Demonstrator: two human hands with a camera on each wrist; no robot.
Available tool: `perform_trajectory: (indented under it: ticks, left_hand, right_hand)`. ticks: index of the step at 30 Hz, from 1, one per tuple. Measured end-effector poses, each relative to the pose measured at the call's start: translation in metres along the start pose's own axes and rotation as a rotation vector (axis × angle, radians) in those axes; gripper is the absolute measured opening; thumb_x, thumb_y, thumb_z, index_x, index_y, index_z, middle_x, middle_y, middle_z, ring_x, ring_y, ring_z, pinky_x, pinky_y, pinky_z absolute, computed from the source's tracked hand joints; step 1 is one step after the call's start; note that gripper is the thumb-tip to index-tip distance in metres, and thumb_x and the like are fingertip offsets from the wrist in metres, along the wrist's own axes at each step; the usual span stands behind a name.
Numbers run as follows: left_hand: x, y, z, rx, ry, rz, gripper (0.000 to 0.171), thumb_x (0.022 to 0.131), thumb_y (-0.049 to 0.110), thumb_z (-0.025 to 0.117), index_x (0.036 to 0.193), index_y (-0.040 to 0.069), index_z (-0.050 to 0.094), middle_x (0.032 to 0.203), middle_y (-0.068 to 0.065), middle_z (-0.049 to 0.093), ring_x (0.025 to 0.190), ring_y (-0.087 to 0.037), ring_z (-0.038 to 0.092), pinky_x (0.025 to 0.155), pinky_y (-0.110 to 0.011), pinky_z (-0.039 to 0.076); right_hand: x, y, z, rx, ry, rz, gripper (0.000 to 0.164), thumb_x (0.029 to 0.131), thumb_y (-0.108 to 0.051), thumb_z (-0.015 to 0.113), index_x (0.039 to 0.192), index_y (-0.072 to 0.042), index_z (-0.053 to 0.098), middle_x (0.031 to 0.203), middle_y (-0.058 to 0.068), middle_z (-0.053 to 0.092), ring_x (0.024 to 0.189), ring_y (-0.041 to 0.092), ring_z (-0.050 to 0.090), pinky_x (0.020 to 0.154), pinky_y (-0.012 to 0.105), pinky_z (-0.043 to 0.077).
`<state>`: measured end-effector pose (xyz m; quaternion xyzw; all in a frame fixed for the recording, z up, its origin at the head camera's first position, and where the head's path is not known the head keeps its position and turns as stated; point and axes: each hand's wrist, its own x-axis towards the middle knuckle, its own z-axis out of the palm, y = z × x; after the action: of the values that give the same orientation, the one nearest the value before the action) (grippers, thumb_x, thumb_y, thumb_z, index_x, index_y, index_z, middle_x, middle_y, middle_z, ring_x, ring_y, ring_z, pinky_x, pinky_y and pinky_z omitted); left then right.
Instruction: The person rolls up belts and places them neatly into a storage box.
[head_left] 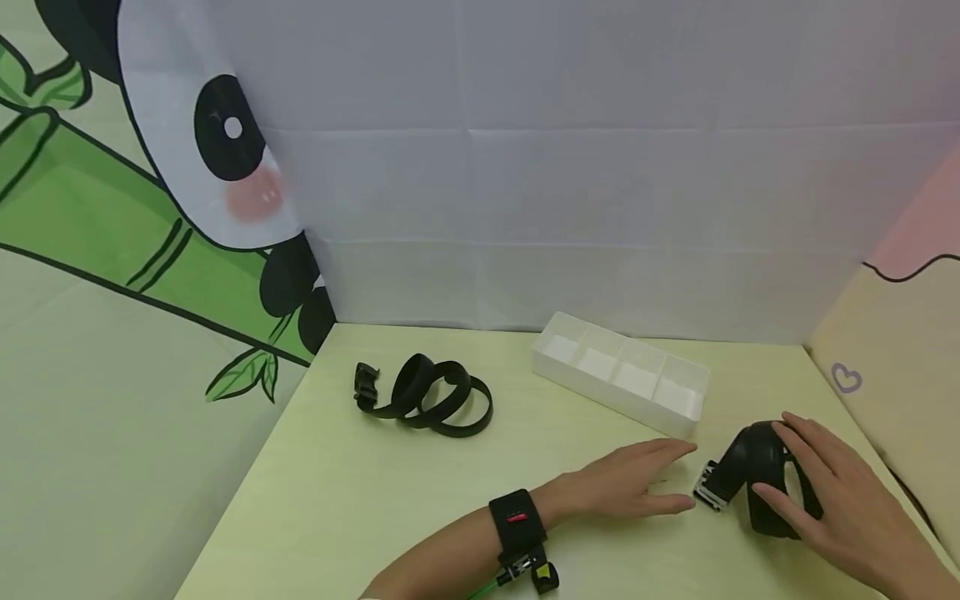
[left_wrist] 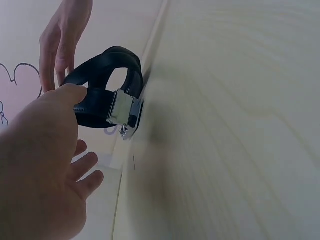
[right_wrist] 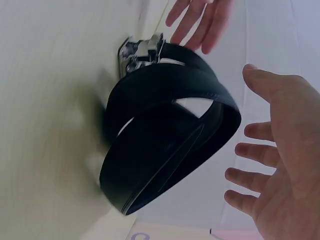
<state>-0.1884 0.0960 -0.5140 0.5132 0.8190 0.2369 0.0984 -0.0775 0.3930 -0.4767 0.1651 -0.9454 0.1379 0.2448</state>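
A black belt (head_left: 767, 475) with a silver metal buckle (right_wrist: 142, 54) stands on edge in loose coils at the table's right side. My right hand (head_left: 847, 500) is held round its right side, fingers spread; in the right wrist view a gap shows between these fingers and the belt. Just left of the buckle, my left hand (head_left: 637, 479) reaches out with fingers extended and nothing in its grasp. The left wrist view shows the left thumb overlapping the belt's outline; whether it touches cannot be told.
Behind the hands lies a white tray (head_left: 618, 379) divided into several compartments. A second black strap (head_left: 450, 408) with a plastic-looking clasp (head_left: 366, 385) lies coiled at the left. Printed cloth (head_left: 585, 183) hangs along the table's back edge.
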Motion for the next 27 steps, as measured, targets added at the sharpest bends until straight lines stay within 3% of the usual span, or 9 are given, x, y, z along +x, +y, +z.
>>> perform_trajectory:
  ticks: [3,6,8,11,14,17,21,24,27]
  left_hand:
    - [0.016,0.008,0.005,-0.092,0.049,-0.006,0.074,0.117,0.050,0.058,0.177,0.015,0.034,0.180,0.006,0.044,0.162,-0.001,0.047,0.127,-0.013,0.038]
    - [0.029,0.015,0.012,-0.170,0.090,-0.006,0.069,0.117,0.043,0.061,0.174,0.011,0.040,0.173,0.002,0.055,0.150,0.000,0.060,0.117,-0.007,0.043]
    - [0.036,0.019,0.019,-0.218,0.102,-0.016,0.064,0.116,0.039,0.062,0.172,0.012,0.044,0.167,0.002,0.062,0.141,0.002,0.066,0.109,-0.004,0.045]
    - [0.044,0.025,0.027,-0.273,0.127,-0.032,0.054,0.115,0.033,0.065,0.164,0.015,0.053,0.153,0.004,0.072,0.124,0.009,0.072,0.097,0.000,0.048]
    - [0.049,0.031,0.033,-0.305,0.151,-0.041,0.045,0.114,0.028,0.068,0.156,0.016,0.060,0.140,0.004,0.080,0.109,0.014,0.073,0.090,0.001,0.048]
    - [0.050,0.034,0.037,-0.293,0.169,-0.039,0.038,0.114,0.026,0.069,0.150,0.014,0.068,0.129,0.003,0.085,0.103,0.016,0.073,0.088,0.002,0.047]
    - [0.047,0.034,0.037,-0.251,0.178,-0.026,0.028,0.114,0.026,0.070,0.138,0.014,0.076,0.119,0.005,0.087,0.098,0.017,0.072,0.087,0.003,0.045]
    - [0.039,0.032,0.036,-0.239,0.167,-0.031,0.023,0.113,0.028,0.071,0.132,0.015,0.078,0.113,0.007,0.087,0.093,0.020,0.069,0.085,0.004,0.045]
    - [0.027,0.029,0.033,-0.256,0.145,-0.046,0.021,0.112,0.028,0.072,0.128,0.016,0.078,0.111,0.008,0.087,0.090,0.022,0.066,0.084,0.003,0.045]
  right_hand:
    - [-0.006,0.003,-0.004,-0.002,-0.064,0.127,0.089,0.095,-0.036,0.091,0.162,0.006,0.050,0.161,0.034,0.052,0.139,0.058,0.052,0.131,0.067,0.036]
    - [-0.013,0.004,-0.008,0.003,-0.141,0.238,0.085,0.095,-0.037,0.091,0.156,0.010,0.053,0.151,0.038,0.058,0.126,0.062,0.059,0.095,0.078,0.049]
    - [-0.016,0.006,-0.010,0.001,-0.204,0.295,0.080,0.095,-0.041,0.091,0.145,0.013,0.059,0.135,0.037,0.068,0.114,0.058,0.067,0.084,0.074,0.055]
    - [-0.018,0.009,-0.010,0.011,-0.352,0.374,0.072,0.097,-0.047,0.088,0.131,0.014,0.069,0.113,0.028,0.079,0.098,0.049,0.076,0.080,0.069,0.061]
    - [-0.020,0.011,-0.007,0.032,-0.525,0.439,0.066,0.102,-0.052,0.082,0.124,0.010,0.075,0.108,0.018,0.083,0.095,0.040,0.079,0.082,0.064,0.064]
    - [-0.023,0.012,-0.003,0.063,-0.614,0.444,0.054,0.104,-0.049,0.080,0.119,0.003,0.078,0.107,0.011,0.084,0.093,0.032,0.080,0.077,0.051,0.065]
    - [-0.028,0.013,0.001,0.064,-0.610,0.407,0.036,0.101,-0.040,0.085,0.111,-0.006,0.079,0.104,0.003,0.083,0.082,0.017,0.075,0.068,0.031,0.057]
    - [-0.030,0.011,0.002,0.064,-0.579,0.358,0.029,0.098,-0.033,0.089,0.106,-0.007,0.077,0.102,0.004,0.083,0.078,0.011,0.073,0.066,0.028,0.055]
    - [-0.033,0.005,0.003,0.088,-0.542,0.277,0.023,0.096,-0.027,0.090,0.096,-0.013,0.071,0.090,-0.010,0.075,0.071,-0.001,0.060,0.063,0.024,0.048]
